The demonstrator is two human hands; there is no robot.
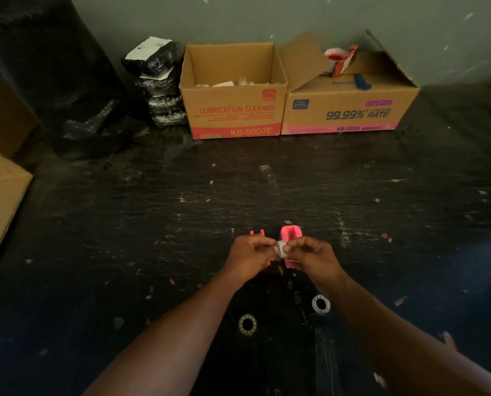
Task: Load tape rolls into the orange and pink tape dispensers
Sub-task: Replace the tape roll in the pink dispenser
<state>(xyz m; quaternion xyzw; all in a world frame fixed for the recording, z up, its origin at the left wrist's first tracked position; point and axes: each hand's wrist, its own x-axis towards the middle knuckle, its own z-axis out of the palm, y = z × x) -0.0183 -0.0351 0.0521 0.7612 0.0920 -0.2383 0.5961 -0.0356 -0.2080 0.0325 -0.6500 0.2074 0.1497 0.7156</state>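
Both hands meet over the middle of the dark, scuffed desk [267, 181]. The left hand [250, 257] and the right hand [313, 257] pinch a small whitish tape roll [281, 249] between their fingertips, each grip closed on it from its own side, so the roll hangs right between the two hands, raised off the surface.

Just behind the roll stands the pink dispenser [290, 234], its open cavity facing up; the right hand's fingers cover its near end. The orange dispenser [257, 232] sits just beside it on the left, mostly hidden behind the left hand, with only its top prongs and a sliver lower down showing.

Nearer the person, two more tape rolls lie flat on the desk between the forearms: one [247, 324] closer to the left arm, another [321, 303] near the right wrist.

Against the far wall stand two cardboard boxes, one marked "LUBRICATION CLEANER" [233, 110], the other "99.99% RATE" [350, 110].
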